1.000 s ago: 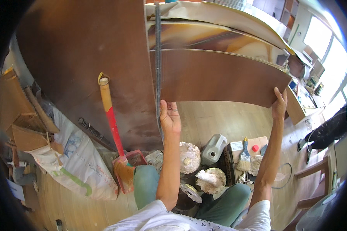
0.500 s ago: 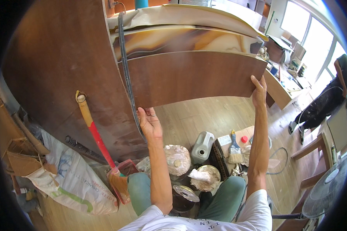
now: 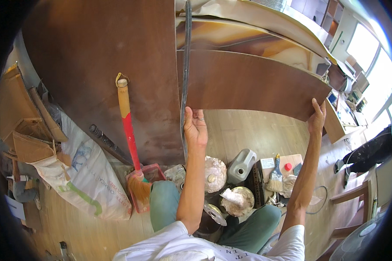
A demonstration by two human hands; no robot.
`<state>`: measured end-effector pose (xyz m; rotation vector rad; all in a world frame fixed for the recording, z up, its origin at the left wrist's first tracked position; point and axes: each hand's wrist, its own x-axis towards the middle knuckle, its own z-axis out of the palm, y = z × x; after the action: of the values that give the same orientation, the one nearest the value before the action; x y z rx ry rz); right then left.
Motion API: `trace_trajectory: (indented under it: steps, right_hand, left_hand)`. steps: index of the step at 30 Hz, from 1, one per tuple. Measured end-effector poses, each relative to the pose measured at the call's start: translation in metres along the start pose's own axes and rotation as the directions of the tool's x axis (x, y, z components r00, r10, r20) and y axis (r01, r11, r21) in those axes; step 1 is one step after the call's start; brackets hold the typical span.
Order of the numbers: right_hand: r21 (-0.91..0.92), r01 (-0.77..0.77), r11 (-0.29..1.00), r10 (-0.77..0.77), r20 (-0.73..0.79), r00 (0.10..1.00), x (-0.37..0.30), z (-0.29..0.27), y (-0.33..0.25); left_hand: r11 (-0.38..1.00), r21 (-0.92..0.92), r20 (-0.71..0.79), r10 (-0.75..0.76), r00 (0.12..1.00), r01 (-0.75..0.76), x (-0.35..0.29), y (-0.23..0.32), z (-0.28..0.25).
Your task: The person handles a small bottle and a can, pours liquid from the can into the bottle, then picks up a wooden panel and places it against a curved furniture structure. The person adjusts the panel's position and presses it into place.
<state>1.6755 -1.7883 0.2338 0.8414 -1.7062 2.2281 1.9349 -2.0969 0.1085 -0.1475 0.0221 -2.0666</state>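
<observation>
A brown, curved sheet panel (image 3: 252, 82) stands between my two hands, its left end against a large upright brown board (image 3: 100, 56). My left hand (image 3: 196, 128) is closed at the panel's lower left corner, thumb beside a dark, narrow upright strip (image 3: 187, 65). Some of its fingers are hidden behind the panel. At the far right end, my right hand (image 3: 317, 116) grips the panel's lower corner. Above the panel's top edge shows an amber and brown marbled sheet (image 3: 239, 37), with a cream sheet (image 3: 248, 13) over it.
By my knees stand a grey jug (image 3: 242, 166), a smeared round container (image 3: 214, 174), an open can (image 3: 237, 201) and a paintbrush (image 3: 275, 178). Left are a red-handled broom (image 3: 129, 130), a dustpan (image 3: 148, 172), a white sack (image 3: 91, 174) and cardboard (image 3: 30, 113). A person (image 3: 370, 150) stands at right.
The view has turned left, so most things sit farther right in it. My left hand has come closer to the dark strip, and its fingers have closed at the panel's corner.
</observation>
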Motion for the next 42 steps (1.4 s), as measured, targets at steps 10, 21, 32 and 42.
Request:
trace_trajectory:
  steps: [10,21,32,42]
  right_hand:
    - [-0.012,-0.042,0.999,0.042,0.034,0.999,0.0,-0.01,0.004]
    - [-0.004,-0.016,1.0,0.016,0.005,1.0,-0.008,0.0,0.003]
    - [0.092,0.059,0.994,-0.063,0.035,0.997,0.001,-0.016,0.018]
    - [0.107,-0.049,0.993,0.04,0.08,0.996,0.016,-0.031,0.017]
  left_hand:
    - [1.0,0.024,-0.038,-0.004,0.999,0.005,-0.005,-0.004,0.01]
    - [0.999,0.048,0.023,0.02,1.0,-0.021,-0.003,0.002,0.0]
    - [0.997,0.052,0.183,-0.062,0.981,0.054,-0.007,0.006,-0.025]
    - [0.992,-0.009,0.244,-0.117,0.963,0.123,-0.003,0.0,-0.039]
